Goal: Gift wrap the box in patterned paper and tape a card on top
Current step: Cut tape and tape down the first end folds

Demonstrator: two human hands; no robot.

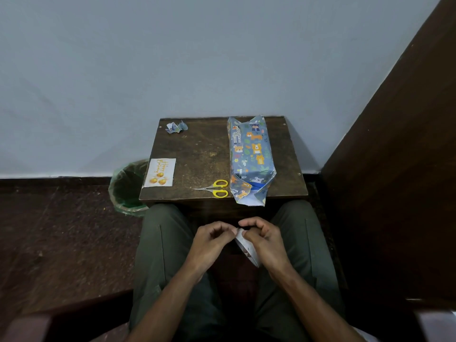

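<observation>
A long box (251, 156) wrapped in blue animal-print paper lies on the right side of the small dark wooden table (204, 154); its two paper ends stand open. A white greeting card (160, 172) with gold balloons lies at the table's left front corner. Over my lap, my right hand (261, 239) grips a small white piece (246, 248), maybe a tape sheet or dispenser. My left hand (212, 238) has curled fingers whose tips meet that piece at its upper end; I cannot tell what it pinches.
Yellow-handled scissors (214, 188) lie near the table's front edge beside the box. A crumpled scrap of wrapping paper (176, 126) sits at the back left. A green-lined bin (127, 188) stands on the floor left of the table. A dark wooden panel (394, 169) rises at right.
</observation>
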